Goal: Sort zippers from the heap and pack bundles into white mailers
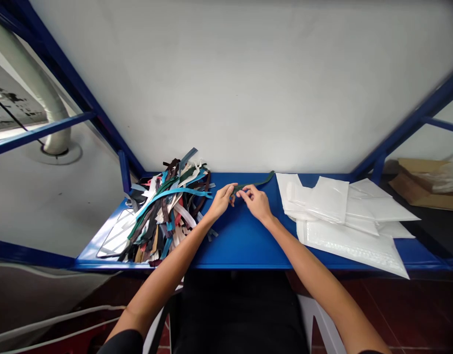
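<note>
Two bare hands meet at the far middle of a blue table (244,241), working one green strip (265,182) between a mixed pile (170,211) at left and white packets (327,199) at right. The left hand (222,197) grips the strip between thumb and fingers; the right hand (258,202), just beside it, closes thumb and forefinger in a pinch that appears to take the same strip. Handling this single piece, held up close between both hands, looks to be the step under way; the next move likely calls for a steady left grip and fine fingertip control at right. The strip's long axis runs left to right, slanting away, its loose tail curving right and far toward the wall (241,98). Fingers hide its left end, and the pinched detail is too small to tell.
</note>
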Action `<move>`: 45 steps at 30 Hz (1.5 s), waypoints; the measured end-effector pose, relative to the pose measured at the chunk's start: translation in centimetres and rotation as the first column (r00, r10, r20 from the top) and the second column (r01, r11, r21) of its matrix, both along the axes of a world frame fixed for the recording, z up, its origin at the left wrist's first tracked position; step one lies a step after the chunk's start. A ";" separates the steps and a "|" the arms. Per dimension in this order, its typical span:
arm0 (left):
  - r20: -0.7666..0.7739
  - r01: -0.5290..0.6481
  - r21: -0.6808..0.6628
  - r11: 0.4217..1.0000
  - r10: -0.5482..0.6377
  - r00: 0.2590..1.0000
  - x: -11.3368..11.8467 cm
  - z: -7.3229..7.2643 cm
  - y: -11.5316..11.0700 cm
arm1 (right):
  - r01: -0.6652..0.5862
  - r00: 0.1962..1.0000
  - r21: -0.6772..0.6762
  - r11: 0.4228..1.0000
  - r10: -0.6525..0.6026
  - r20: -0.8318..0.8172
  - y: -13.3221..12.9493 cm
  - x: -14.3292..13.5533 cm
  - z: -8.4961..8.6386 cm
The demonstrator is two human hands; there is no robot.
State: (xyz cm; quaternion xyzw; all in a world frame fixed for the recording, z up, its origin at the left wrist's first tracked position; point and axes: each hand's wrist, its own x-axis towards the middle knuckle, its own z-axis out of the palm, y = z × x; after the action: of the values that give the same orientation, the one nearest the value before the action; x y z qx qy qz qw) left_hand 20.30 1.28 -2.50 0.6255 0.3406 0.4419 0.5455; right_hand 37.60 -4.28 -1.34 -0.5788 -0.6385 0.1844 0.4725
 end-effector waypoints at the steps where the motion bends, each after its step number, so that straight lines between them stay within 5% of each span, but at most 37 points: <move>1: -0.021 -0.003 0.014 1.000 0.003 1.000 0.1 -0.2 -0.1 | -0.026 0.998 0.012 1.000 0.026 0.048 -0.1 -0.5 -0.1; 13: -0.165 0.000 0.178 0.984 0.030 0.986 0.2 -0.8 -0.8 | -0.288 0.952 0.000 0.958 0.286 0.104 0.3 0.6 -0.2; 21: -0.322 0.061 0.336 0.940 0.053 0.945 0.2 -1.1 -0.9 | -0.295 0.955 0.006 0.955 0.295 -0.005 0.2 0.5 -0.2; 26: -0.528 -0.015 0.480 0.877 0.302 0.794 -2.3 -0.5 1.6 | -0.010 0.991 0.030 1.000 0.006 0.136 1.0 3.6 0.4; 31: -0.575 -0.210 0.519 0.828 0.521 0.631 -6.8 0.2 4.2 | 0.346 0.934 0.111 0.932 -0.353 0.054 1.5 8.9 1.5; 35: -0.598 -0.196 0.566 0.801 0.563 0.570 -6.3 0.1 3.3 | 0.362 0.927 0.129 0.923 -0.342 -0.152 1.5 9.2 1.7; 37: -0.560 -0.146 0.634 0.759 0.581 0.591 -5.1 0.2 2.4 | 0.283 0.914 0.112 0.952 -0.233 -0.332 1.5 8.0 1.4; 40: -0.487 -0.042 0.685 0.727 0.500 0.717 -3.4 0.7 1.1 | 0.143 0.905 0.082 0.986 -0.097 -0.415 1.4 5.7 0.9; 45: -0.391 0.003 0.481 0.877 0.212 0.896 -1.2 0.6 -0.6 | -0.061 0.928 0.056 0.997 0.077 -0.365 0.6 2.1 0.4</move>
State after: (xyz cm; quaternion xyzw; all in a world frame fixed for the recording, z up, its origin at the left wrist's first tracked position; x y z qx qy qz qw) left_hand 19.10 0.66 -1.86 0.8008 0.3697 0.3909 0.2630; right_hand 39.73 -3.67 -0.95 -0.5010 -0.5628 0.2917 0.5891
